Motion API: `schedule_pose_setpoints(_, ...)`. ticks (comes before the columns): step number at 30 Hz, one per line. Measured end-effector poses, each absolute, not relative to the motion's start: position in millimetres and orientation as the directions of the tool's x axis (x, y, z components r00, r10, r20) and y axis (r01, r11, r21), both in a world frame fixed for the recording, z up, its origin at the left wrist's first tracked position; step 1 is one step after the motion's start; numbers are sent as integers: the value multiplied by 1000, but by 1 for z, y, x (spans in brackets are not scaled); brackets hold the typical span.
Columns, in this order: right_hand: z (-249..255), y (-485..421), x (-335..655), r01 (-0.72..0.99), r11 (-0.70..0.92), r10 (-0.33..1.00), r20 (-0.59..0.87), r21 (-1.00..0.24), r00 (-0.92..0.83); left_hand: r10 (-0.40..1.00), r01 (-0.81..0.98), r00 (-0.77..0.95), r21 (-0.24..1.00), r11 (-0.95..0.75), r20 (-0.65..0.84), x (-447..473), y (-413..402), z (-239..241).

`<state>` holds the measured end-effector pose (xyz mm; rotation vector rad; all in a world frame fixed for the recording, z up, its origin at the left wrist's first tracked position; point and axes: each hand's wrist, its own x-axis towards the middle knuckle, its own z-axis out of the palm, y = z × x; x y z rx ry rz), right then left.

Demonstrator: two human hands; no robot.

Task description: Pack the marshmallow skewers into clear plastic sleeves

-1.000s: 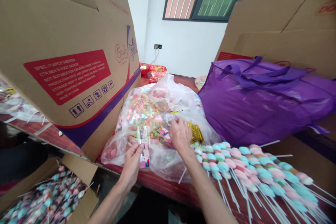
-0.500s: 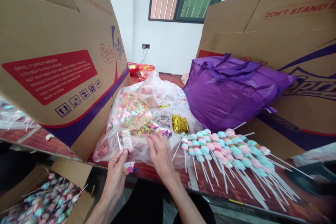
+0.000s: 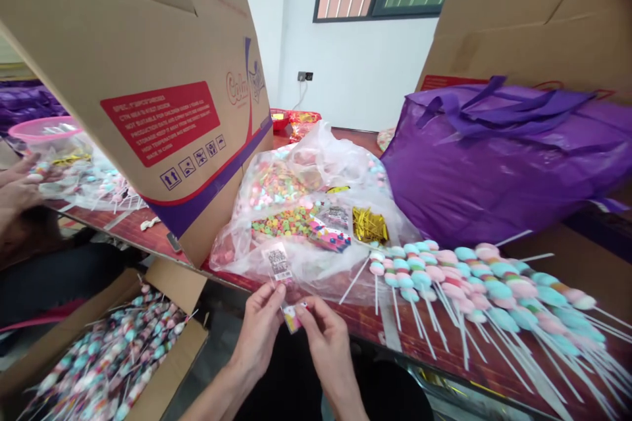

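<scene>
My left hand [image 3: 261, 319] is closed, thumb and fingers pinching a small clear packaging bag [image 3: 278, 263] that has a printed white label at its upper end. My right hand [image 3: 328, 329] pinches the bag's colourful lower end just beside it. Behind the hands, a large translucent plastic bag [image 3: 316, 151] is spread over the table. On it lie ring-shaped candies [image 3: 281, 222], a stack of colourful packaging bags [image 3: 332, 235] and a bundle of gold twist ties [image 3: 369, 226]. To the right, many pastel marshmallow skewers [image 3: 454, 279] lie with white sticks pointing toward me.
Tall cardboard boxes [image 3: 162, 66] flank the work area. A purple bag [image 3: 474, 171] leans at the right. Below the table's left edge, an open carton [image 3: 182, 316] holds many wrapped skewers. Another person's hands [image 3: 20, 187] work at far left near a pink basin [image 3: 47, 130].
My right hand has come down from over the plastic bag to the small bag's colourful end. My left hand keeps hold of the bag. The view has turned left.
</scene>
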<state>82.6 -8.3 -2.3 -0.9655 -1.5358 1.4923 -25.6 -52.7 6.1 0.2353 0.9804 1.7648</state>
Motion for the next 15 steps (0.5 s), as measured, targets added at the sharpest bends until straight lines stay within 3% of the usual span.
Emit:
schedule_pose_setpoints(5, -6, -12, 96, 11, -51, 881, -50, -999, -471, 841, -649, -423, 761, -21, -337, -24, -65, -5)
schedule_pose_setpoints(11, -4, -31, 90, -136, -234, 932, -182, -963, -314, 775, -644, -515, 762, -68, -367, -25, -61, -8)
schedule_pose_setpoints(15, 0, -38, 79, -283, -253, 952, -187, -925, -241, 765, -632, -529, 772, -66, -368, -25, -56, -4)
